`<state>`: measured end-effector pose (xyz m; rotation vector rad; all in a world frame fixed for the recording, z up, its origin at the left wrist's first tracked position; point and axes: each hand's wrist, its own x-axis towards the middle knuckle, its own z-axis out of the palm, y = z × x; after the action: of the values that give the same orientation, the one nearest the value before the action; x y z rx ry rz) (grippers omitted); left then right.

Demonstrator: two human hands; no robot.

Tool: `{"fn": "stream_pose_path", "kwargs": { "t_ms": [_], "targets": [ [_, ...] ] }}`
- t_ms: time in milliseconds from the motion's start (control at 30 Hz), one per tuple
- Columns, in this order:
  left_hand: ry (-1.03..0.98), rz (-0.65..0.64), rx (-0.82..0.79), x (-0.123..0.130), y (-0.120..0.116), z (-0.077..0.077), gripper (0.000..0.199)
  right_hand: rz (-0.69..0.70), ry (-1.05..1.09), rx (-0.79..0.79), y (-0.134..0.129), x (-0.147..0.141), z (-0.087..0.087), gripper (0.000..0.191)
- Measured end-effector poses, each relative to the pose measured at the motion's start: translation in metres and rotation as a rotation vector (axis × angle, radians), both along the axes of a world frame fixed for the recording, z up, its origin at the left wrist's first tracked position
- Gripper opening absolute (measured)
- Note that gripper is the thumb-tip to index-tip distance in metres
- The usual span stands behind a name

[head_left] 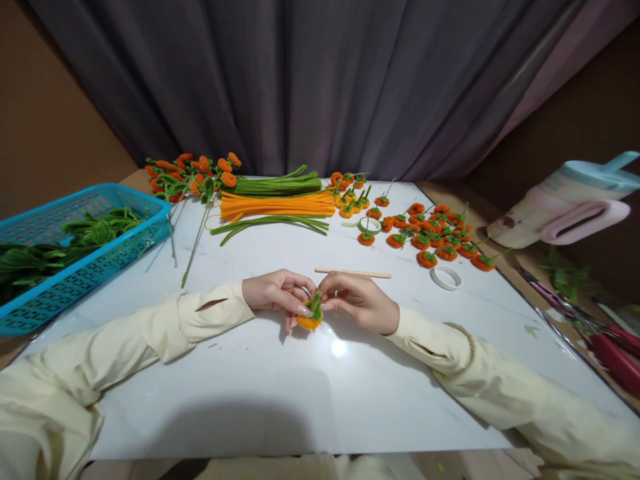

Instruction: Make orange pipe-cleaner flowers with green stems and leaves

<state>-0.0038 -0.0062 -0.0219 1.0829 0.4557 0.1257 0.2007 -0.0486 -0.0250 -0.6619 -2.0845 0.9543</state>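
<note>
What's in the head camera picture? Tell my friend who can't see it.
Two hands hold a fuzzy yellow and green piece over a white table. Beyond lie orange pieces and fuzzy strips; left, a blue basket.

Two hands shaping a yellow flower
The left hand (283,297) is gripping the flower (310,320) above the white worktop (240,400); the right hand (363,303) is pinching its green top, with a stick (353,273) lying just beyond.

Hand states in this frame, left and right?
Left hand: closed on the yellow-orange pipe-cleaner flower with a green top.
Right hand: fingers pinched at the same flower's green top; firmness of grip can't be told.
</note>
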Motion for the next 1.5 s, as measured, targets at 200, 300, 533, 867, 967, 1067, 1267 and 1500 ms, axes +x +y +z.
{"fn": "stream_pose_path", "kwargs": {
  "t_ms": [200,300,533,867,967,1067,1267,1500],
  "targets": [
    [0.000,-0.017,0.015,0.0002,0.0008,-0.0005,0.027,0.022,-0.064,0.043,0.0005,0.0021,0.0044,0.016],
    [0.003,-0.033,0.042,-0.0002,0.0014,-0.0014,0.026,0.090,-0.105,0.046,0.0018,0.0040,0.0057,0.019],
    [0.021,-0.028,0.061,0.0001,0.0009,-0.0015,0.029,0.119,-0.151,0.022,0.0032,0.0047,0.0054,0.021],
    [0.053,0.005,0.096,0.0015,-0.0016,0.0016,0.035,0.092,-0.151,0.170,0.0006,0.0037,0.0075,0.008],
    [0.046,0.026,0.087,0.0013,-0.0016,0.0011,0.035,0.057,-0.138,0.216,-0.0015,0.0034,0.0061,0.008],
    [0.044,0.040,0.086,0.0016,-0.0017,0.0016,0.035,0.045,-0.130,0.245,-0.0028,0.0037,0.0033,0.008],
    [0.035,0.044,0.093,0.0016,-0.0015,0.0016,0.035,0.039,-0.122,0.262,-0.0030,0.0046,0.0018,0.009],
    [0.025,0.038,0.058,0.0018,-0.0026,0.0032,0.035,0.049,-0.115,0.314,-0.0043,0.0040,0.0027,0.011]
  ]
}}
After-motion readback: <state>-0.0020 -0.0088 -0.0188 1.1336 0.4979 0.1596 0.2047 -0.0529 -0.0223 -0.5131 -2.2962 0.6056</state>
